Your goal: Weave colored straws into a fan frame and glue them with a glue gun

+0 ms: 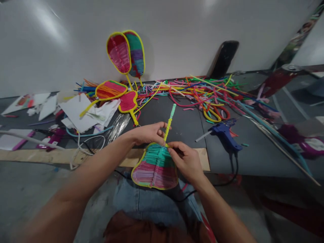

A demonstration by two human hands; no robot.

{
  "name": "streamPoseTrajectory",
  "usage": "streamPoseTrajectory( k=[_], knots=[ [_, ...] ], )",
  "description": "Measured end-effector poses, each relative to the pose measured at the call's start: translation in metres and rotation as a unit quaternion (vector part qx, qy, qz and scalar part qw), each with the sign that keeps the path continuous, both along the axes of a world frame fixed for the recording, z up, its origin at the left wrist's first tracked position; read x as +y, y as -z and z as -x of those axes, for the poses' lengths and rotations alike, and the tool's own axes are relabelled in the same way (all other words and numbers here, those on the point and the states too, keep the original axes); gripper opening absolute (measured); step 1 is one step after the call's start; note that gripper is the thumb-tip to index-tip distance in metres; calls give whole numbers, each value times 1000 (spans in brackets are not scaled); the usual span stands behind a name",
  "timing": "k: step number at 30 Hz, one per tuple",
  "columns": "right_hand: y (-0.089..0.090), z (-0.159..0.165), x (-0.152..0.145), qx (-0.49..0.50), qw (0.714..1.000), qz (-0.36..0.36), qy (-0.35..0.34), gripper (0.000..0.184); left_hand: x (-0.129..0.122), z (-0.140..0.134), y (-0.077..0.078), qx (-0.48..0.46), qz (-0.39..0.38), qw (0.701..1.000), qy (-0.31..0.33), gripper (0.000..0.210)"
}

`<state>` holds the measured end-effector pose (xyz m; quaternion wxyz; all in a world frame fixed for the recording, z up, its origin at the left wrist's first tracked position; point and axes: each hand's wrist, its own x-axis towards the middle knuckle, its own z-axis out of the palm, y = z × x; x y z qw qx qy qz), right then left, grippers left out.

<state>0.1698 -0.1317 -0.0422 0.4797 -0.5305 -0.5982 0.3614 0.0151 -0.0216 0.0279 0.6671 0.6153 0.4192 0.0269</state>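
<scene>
A fan-shaped pipe-cleaner piece (155, 168), banded in teal, pink and lilac with a yellow rim, hangs at the table's front edge above my lap. Its handle (169, 126) points away from me, wrapped in yellow with a pale green tip. My left hand (151, 133) is closed at the handle's base, thumb and fingertips together there. From the right, my right hand (186, 158) pinches the rim beside the foot of the handle. The fingers partly cover the joint between handle and rim.
Several finished fans, one a pink fan (118, 55), lean or lie at the back left. Loose pipe cleaners (182, 89) are heaped along the wall. A blue glue gun (225, 133) and orange-handled scissors (215, 114) lie to the right. A phone (224, 59) leans upright behind.
</scene>
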Motion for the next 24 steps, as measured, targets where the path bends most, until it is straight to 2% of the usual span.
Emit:
streamPoseTrajectory(
  k=[3, 7, 12, 15, 24],
  knots=[
    [-1, 0, 1, 6, 1000, 3, 4, 16, 4, 3, 2, -5, -4, 1000, 25, 60],
    [0, 0, 0, 21, 1000, 4, 8, 15, 8, 13, 0, -21, -11, 1000, 7, 52],
    [0, 0, -1, 28, 1000, 8, 4, 15, 8, 23, -3, -18, 10, 1000, 0, 67],
    [-2, -1, 1, 21, 1000, 6, -1, 15, 5, 21, -1, -29, 13, 999, 7, 75],
    [-1, -2, 0, 1, 1000, 0, -19, 19, 0, 7, -1, 3, -25, 1000, 13, 75]
  ],
)
